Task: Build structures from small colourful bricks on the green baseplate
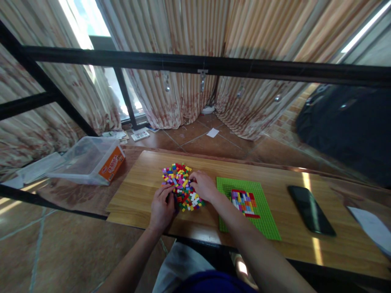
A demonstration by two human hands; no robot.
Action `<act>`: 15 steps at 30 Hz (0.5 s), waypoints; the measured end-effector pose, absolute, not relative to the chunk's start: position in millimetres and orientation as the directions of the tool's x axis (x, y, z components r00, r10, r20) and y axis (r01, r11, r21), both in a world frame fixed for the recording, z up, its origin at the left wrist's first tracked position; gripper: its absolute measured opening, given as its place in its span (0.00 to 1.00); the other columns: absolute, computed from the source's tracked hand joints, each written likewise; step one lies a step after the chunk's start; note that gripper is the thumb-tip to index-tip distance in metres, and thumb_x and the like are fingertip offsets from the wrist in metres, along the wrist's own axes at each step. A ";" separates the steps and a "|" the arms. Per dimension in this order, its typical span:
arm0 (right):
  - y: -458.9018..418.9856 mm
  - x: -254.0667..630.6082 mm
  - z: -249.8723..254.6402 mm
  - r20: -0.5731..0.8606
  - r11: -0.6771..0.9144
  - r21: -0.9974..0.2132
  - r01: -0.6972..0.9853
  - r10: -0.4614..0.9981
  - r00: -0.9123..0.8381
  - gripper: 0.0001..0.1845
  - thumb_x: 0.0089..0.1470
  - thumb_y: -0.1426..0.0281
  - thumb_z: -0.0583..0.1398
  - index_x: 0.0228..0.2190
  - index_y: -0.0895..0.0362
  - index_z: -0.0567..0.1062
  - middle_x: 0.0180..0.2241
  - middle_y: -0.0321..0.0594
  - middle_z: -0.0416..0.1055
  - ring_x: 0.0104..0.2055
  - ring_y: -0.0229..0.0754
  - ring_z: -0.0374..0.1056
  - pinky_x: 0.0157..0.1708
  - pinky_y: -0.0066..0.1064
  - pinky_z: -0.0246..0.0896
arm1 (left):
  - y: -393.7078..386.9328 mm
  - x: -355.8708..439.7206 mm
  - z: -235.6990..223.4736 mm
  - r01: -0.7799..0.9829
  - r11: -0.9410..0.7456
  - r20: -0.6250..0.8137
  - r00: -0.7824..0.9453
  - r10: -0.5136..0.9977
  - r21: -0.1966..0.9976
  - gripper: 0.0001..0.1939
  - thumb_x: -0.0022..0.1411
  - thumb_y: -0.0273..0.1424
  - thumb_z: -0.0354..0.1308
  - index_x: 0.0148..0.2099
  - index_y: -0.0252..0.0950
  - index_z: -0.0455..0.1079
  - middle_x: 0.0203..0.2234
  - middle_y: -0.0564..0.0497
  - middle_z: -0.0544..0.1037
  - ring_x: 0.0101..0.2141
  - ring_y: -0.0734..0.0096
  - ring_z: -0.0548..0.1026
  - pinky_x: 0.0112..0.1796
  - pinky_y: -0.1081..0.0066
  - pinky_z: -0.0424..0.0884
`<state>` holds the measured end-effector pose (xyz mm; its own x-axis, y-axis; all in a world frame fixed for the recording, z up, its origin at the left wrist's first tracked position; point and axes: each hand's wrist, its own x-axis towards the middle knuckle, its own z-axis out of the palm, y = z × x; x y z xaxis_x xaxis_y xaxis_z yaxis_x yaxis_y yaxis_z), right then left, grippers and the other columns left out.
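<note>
The left hand (pixel 163 206) and right hand (pixel 203 185) are resting at loose bricks (pixel 181 181) heaped on the worktop (pixel 134 195), no telling whether the curled fingers (pixel 165 191) are pinching any, and a careless wrist sweep could be spilling some over the near edge.

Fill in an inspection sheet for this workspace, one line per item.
Surface: wooden tabletop, sunlit strip at the right.
Job's things: pile of loose bricks; green baseplate right of it, bearing a multicoloured brick build.
Clutter: dark phone right of the baseplate; white sheet farther right.
Grip: left hand and right hand at the pile; held bricks can't be confirmed.
Cables: nothing seen on the tabletop.
Surroundings: clear plastic bin at left; curtains behind a black bar.
</note>
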<state>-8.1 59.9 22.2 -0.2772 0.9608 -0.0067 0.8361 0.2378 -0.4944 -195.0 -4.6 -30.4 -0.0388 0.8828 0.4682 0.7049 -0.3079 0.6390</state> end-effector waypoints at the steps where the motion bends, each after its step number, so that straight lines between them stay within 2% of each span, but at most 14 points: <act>1: 59.2 -7.8 21.4 0.007 0.230 -0.514 0.826 0.964 -0.265 0.10 0.52 0.74 0.61 0.38 0.55 0.77 0.41 0.41 0.75 0.45 0.42 0.68 0.46 0.32 0.57 | -4.7 -195.0 -30.3 0.703 -0.308 0.467 -0.040 0.883 0.641 0.12 0.63 0.28 0.52 0.44 0.36 0.75 0.44 0.44 0.77 0.48 0.61 0.74 0.51 0.57 0.71; 8: 48.7 -4.2 18.5 0.066 0.174 -0.650 0.739 0.983 -0.173 0.05 0.50 0.74 0.62 0.31 0.54 0.77 0.31 0.36 0.77 0.34 0.39 0.70 0.36 0.30 0.61 | -5.4 -195.6 -28.0 0.684 -0.311 0.475 -0.059 0.878 0.660 0.11 0.64 0.30 0.52 0.44 0.36 0.75 0.43 0.44 0.77 0.46 0.62 0.75 0.51 0.58 0.72; 12: 28.2 -2.9 18.9 0.105 0.155 -0.814 0.560 0.987 -0.120 0.09 0.50 0.75 0.61 0.35 0.54 0.79 0.34 0.37 0.78 0.35 0.40 0.72 0.38 0.31 0.64 | -10.1 -195.6 -20.7 0.673 -0.359 0.532 -0.062 0.844 0.647 0.12 0.64 0.31 0.53 0.47 0.35 0.73 0.43 0.44 0.77 0.47 0.63 0.74 0.51 0.59 0.72; 15: 7.6 -7.1 18.9 0.139 0.183 -0.856 0.484 0.982 -0.125 0.12 0.52 0.75 0.60 0.37 0.53 0.79 0.39 0.38 0.78 0.40 0.41 0.72 0.44 0.34 0.65 | -15.5 -194.2 -13.4 0.674 -0.433 0.575 0.015 0.818 0.598 0.13 0.64 0.32 0.54 0.49 0.36 0.72 0.44 0.44 0.77 0.48 0.63 0.73 0.51 0.59 0.71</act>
